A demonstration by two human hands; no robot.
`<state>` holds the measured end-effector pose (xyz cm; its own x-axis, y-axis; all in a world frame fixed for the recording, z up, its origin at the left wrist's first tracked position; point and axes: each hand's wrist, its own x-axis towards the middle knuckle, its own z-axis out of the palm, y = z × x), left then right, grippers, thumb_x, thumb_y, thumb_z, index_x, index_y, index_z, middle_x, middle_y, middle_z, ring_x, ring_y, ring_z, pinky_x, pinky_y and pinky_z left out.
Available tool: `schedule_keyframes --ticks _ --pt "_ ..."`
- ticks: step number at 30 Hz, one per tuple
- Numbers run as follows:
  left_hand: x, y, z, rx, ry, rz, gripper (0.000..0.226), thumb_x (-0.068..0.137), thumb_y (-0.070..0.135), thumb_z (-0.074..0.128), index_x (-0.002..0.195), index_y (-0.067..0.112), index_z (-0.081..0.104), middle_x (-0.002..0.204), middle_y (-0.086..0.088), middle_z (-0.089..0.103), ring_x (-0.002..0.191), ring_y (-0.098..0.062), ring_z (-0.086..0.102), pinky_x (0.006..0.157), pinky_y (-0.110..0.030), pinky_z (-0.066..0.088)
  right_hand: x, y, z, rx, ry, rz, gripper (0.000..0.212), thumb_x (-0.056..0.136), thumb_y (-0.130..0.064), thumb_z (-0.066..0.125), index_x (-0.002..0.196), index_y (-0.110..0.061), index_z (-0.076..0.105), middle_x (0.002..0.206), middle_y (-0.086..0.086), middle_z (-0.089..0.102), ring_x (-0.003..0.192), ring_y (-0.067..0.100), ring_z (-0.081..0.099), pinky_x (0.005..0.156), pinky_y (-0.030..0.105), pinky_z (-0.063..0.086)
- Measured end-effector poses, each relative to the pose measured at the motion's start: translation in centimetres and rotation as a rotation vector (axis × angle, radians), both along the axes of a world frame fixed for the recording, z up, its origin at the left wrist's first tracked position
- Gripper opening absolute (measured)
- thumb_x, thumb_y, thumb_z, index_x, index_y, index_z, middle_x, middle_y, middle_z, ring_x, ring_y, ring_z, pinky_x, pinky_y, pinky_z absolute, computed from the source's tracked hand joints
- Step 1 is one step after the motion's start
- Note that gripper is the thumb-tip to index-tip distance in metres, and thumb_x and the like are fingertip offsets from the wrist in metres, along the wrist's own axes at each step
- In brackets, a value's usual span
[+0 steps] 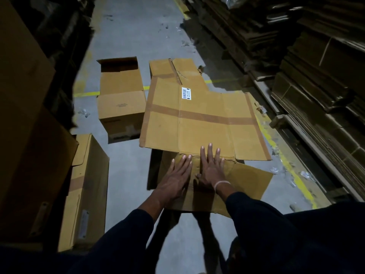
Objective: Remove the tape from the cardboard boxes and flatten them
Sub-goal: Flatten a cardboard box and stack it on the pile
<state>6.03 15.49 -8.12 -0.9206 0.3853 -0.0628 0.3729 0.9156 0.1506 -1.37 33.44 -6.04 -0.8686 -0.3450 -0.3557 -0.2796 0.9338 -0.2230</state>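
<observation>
A large flattened cardboard box (197, 119) lies spread on the grey floor, with brown tape strips across it and a white label near its top. Its near flap (246, 184) points toward me. My left hand (175, 180) and my right hand (212, 169) lie side by side, palms down, fingers spread, pressing on the fold between the flap and the main panel. Neither hand holds anything. An open upright box (120, 101) stands to the left of the flat one. Another box (87, 192) lies on its side at the near left.
Tall stacks of flattened cardboard (316, 66) line the right side of the aisle. Large cartons (25, 115) rise on the left. Yellow floor lines (284, 161) and scraps of clear tape (274, 170) lie on the concrete floor.
</observation>
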Motion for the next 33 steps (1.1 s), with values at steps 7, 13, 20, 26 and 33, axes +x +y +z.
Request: schedule_keyframes --ticks 7,13,20,26,33 --pt "-2.0 -0.3 -1.2 0.055 -0.014 -0.019 0.097 0.099 0.021 0.056 0.162 0.008 -0.017 0.167 -0.011 -0.031 0.154 -0.029 -0.031 0.129 -0.050 -0.007 -1.9 -0.9 -0.9 -0.063 0.080 0.121 0.102 0.100 -0.028 0.060 0.162 -0.028 -0.021 0.161 0.006 -0.043 0.148 0.044 -0.034 0.123 0.066 -0.002" --pt "-1.0 -1.4 -2.5 0.395 0.133 0.167 0.084 0.103 0.017 0.055 0.165 0.005 -0.001 0.173 -0.011 -0.016 0.160 -0.028 -0.013 0.129 -0.054 0.011 -2.6 -2.9 -2.1 -0.100 0.134 0.089 0.103 0.096 -0.047 0.059 0.162 -0.034 -0.019 0.163 0.003 -0.042 0.148 0.047 -0.034 0.119 0.072 -0.009" --pt "-2.9 -2.4 -3.5 0.455 0.144 0.248 0.073 0.109 0.019 0.043 0.165 0.009 -0.003 0.172 -0.010 -0.020 0.160 -0.028 -0.011 0.127 -0.059 0.013 -2.7 -4.0 -3.8 -0.167 0.250 0.008 0.101 0.088 -0.077 0.037 0.163 -0.034 -0.016 0.166 0.003 -0.035 0.149 0.047 -0.033 0.117 0.072 -0.012" --pt "-0.1 -1.1 -4.0 0.603 0.231 0.393 0.072 0.103 0.002 0.050 0.165 0.008 0.014 0.174 -0.012 -0.005 0.161 -0.030 -0.004 0.126 -0.063 0.013 -2.6 -5.2 -3.2 -0.205 0.321 0.051 0.091 0.095 -0.070 0.035 0.165 -0.030 -0.007 0.171 0.005 -0.024 0.152 0.045 -0.026 0.119 0.069 -0.012" --pt "1.3 -2.0 -4.2 0.586 0.202 0.530 0.074 0.102 0.005 0.045 0.166 0.009 0.008 0.174 -0.008 -0.008 0.161 -0.021 -0.009 0.130 -0.051 0.005 -3.9 -11.4 -0.3 -0.302 0.270 -0.020 0.086 0.103 -0.056 0.048 0.165 -0.009 0.011 0.171 0.019 0.008 0.157 0.043 0.003 0.129 0.053 0.008"
